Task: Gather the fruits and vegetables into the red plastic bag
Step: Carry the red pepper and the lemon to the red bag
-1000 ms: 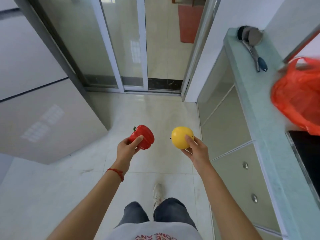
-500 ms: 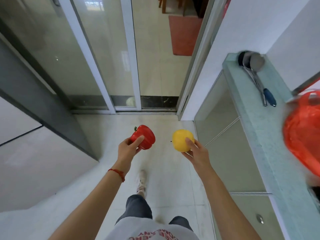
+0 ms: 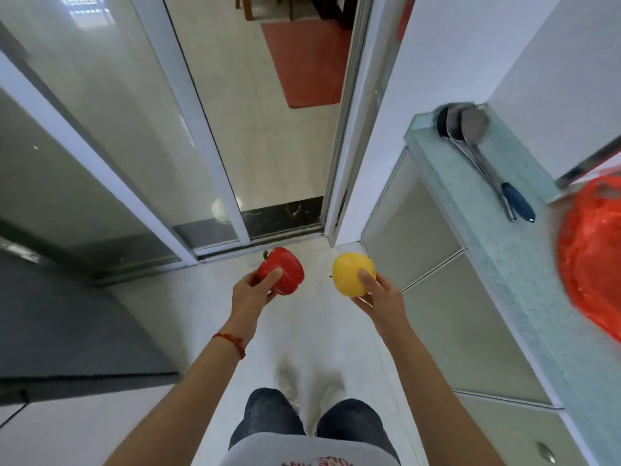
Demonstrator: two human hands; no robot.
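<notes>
At the far left stands a glass sliding door (image 3: 111, 136), its white frame running down to the pale tiled floor (image 3: 188, 297). Through the open doorway beside it a red mat (image 3: 309, 62) lies on the floor of the next room. Lower down, the person's left hand (image 3: 250, 292) grips a red pepper (image 3: 281, 270), thumb over its near side and green stem pointing up and left; a red string circles that wrist. Just to the right, apart from the pepper, the right hand (image 3: 381, 297) holds a yellow apple (image 3: 351, 274), fingers curled under it and thumb on top. Further right runs a pale green counter (image 3: 497, 264) above grey cabinet doors, with metal ladles (image 3: 470, 129) lying on its far end. The red plastic bag (image 3: 591, 257) sits on the counter at the right edge, blurred and partly cut off.
</notes>
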